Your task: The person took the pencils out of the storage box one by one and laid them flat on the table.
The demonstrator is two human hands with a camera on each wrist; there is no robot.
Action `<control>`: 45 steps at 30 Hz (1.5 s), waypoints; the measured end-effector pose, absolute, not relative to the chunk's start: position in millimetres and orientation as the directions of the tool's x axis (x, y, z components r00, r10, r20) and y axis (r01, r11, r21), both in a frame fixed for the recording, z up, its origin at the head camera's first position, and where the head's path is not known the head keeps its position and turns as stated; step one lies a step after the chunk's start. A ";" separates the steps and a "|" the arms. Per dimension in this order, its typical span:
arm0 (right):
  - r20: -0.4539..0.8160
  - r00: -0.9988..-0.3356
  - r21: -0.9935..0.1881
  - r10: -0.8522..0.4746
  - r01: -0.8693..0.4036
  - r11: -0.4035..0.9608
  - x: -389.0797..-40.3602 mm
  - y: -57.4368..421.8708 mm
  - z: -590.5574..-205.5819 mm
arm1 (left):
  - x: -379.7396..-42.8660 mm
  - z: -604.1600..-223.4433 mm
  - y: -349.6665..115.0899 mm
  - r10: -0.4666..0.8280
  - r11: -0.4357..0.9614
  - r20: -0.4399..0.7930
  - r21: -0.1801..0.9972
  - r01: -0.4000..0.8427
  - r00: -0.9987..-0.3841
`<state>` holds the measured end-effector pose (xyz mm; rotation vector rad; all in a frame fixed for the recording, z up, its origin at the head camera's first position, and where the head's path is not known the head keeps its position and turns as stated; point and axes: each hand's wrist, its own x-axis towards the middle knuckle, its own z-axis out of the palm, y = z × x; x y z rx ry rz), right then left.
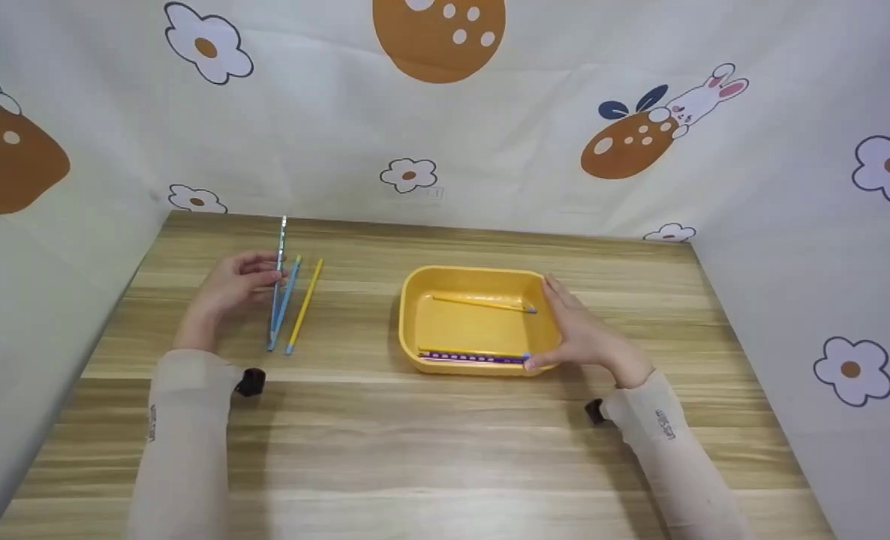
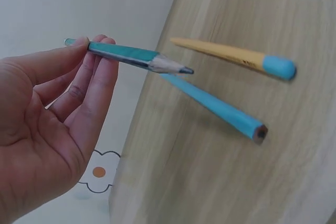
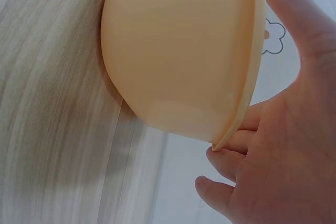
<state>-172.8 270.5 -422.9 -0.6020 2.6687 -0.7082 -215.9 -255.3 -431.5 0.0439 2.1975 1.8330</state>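
Between thumb and fingertips, my left hand [image 1: 231, 285] pinches a teal pencil [image 2: 126, 53], whose sharpened grey tip points away from the palm in the left wrist view. Just right of it on the table lie a light-blue pencil [image 2: 220, 109] and a yellow pencil [image 1: 305, 306] with a blue end. My right hand [image 1: 584, 334] grips the right end of a yellow plastic bin [image 1: 403, 315], thumb at the front corner and fingers along the rim. Inside are a yellow pencil [image 1: 482, 302] near the back and several pencils along the front wall, including a purple patterned pencil [image 1: 475, 358].
A wood-grain table [image 1: 385, 450] carries everything. Behind and on both sides hangs a pale cloth [image 1: 325, 120] printed with flowers and rabbits. Black wrist devices, such as the one on the left sleeve [image 1: 251, 382], stick out from both cuffs.
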 end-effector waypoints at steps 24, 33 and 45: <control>-0.213 -0.867 -0.530 -0.450 -0.284 0.799 -172.7 273.5 -420.3 | -221.9 -432.0 -265.3 0.088 0.466 -0.311 0.852 -0.237 -0.946; -0.249 -0.869 -0.518 -0.427 -0.253 0.817 -173.6 270.3 -420.0 | -221.7 -436.0 -267.0 0.016 0.563 -0.374 0.770 -0.300 -0.927; -0.257 -0.862 -0.514 -0.437 -0.261 0.817 -174.2 270.7 -422.2 | -223.2 -444.5 -264.5 -0.076 0.599 -0.406 0.712 -0.367 -0.911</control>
